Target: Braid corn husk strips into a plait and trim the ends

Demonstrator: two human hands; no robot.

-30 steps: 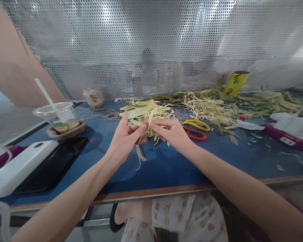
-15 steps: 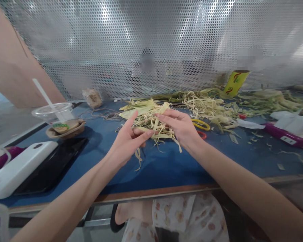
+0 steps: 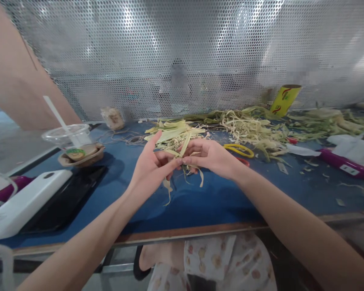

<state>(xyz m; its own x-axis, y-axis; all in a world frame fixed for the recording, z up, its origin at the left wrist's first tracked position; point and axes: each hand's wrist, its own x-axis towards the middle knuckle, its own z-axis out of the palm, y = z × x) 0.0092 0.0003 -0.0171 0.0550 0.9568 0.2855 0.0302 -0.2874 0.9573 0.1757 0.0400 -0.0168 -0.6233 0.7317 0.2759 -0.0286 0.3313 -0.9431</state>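
Observation:
My left hand [image 3: 150, 165] pinches pale corn husk strips [image 3: 186, 144] between thumb and fingers, its index finger partly curled behind them. Meeting it at the fingertips, my right hand [image 3: 214, 158] is closed on the same strips from the right. One strip stands up between the hands, while thin frayed ends [image 3: 168, 186] dangle below the left fingers. Just behind lies a heap of flat yellow-green husks [image 3: 172, 130]. The exact crossing of the strips is hidden by my fingers. Beside my right wrist is a yellow loop-shaped handle [image 3: 241, 151].
Shredded husks [image 3: 242, 125] spread along the back right of the blue table [image 3: 200, 206]. A yellow tube [image 3: 285, 101] stands behind them. On the right lies a purple power strip [image 3: 344, 162]. At left are a plastic cup [image 3: 68, 137], a white box-shaped device [image 3: 33, 198] and a black tablet [image 3: 69, 202].
My right hand has moved left and slightly down, bringing its fingertips against the left hand's. The strip it held higher up is now drawn in close between both hands.

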